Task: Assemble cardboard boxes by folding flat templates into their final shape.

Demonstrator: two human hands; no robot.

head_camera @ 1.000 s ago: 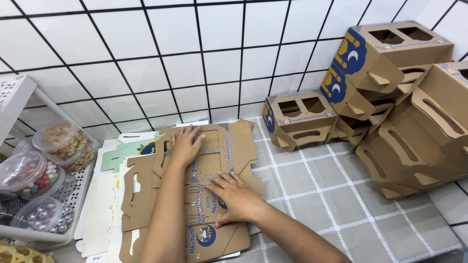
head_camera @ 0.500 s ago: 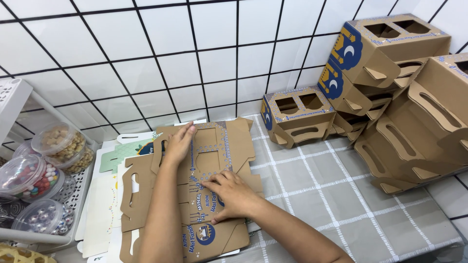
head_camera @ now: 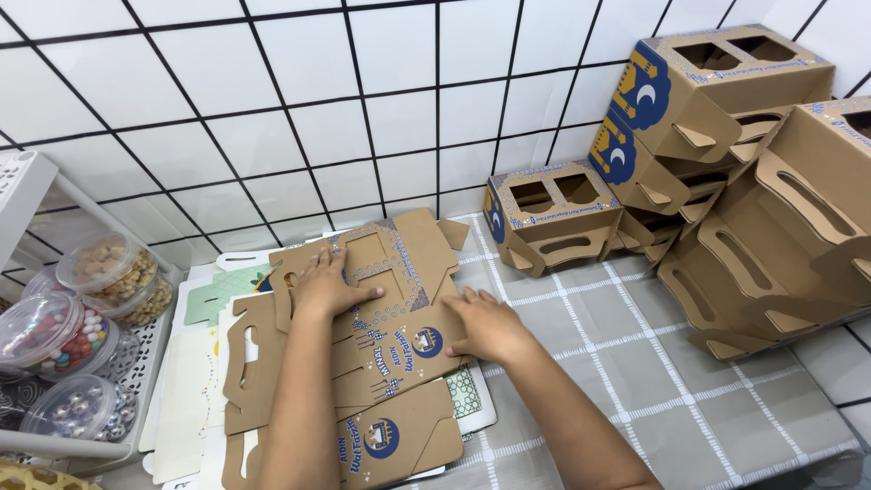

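A flat brown cardboard box blank [head_camera: 399,308] with blue round emblems lies tilted on top of a stack of similar flat blanks [head_camera: 399,440]. My left hand [head_camera: 322,283] presses palm down on its upper left part, fingers spread. My right hand [head_camera: 485,325] rests on the blank's right edge, fingers bent against the cardboard. Neither hand lifts it off the stack.
Assembled brown carrier boxes [head_camera: 553,218] are stacked at the right against the white tiled wall [head_camera: 272,100]. A white rack [head_camera: 36,209] at the left holds clear tubs of sweets [head_camera: 54,331] and nuts [head_camera: 113,272]. A grey checked cloth [head_camera: 635,381] covers the table.
My right hand has slid from the middle of the blank to its right edge. The top blank has shifted and turned slightly under my hands.
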